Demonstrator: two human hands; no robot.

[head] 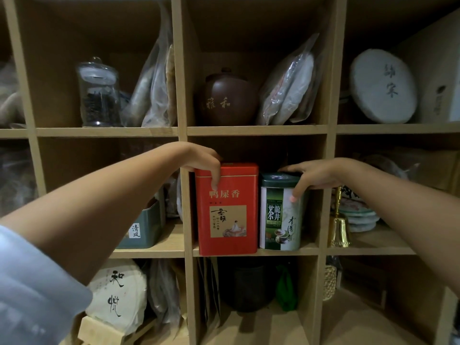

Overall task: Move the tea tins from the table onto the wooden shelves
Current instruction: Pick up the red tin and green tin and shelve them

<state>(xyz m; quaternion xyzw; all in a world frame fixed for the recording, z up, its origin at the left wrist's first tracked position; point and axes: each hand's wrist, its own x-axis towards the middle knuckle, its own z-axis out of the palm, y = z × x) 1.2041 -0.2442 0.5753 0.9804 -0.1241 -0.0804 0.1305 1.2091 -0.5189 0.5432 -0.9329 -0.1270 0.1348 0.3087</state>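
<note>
A single head-worn wide-angle camera faces the wooden shelves (256,130) square on and from close up, so the compartments fill the whole picture. It looks forward and slightly down, with both forearms reaching in from the lower corners toward the middle compartment. The uprights bow outward near the edges.

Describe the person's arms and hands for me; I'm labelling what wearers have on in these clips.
Both hands are bare: no gloves, rings, watch or bracelet show on the left hand or the right hand. The left arm has a pale blue sleeve pushed up, leaving the forearm uncovered. The right forearm is uncovered as far as the picture's edge; no sleeve shows there.
</note>
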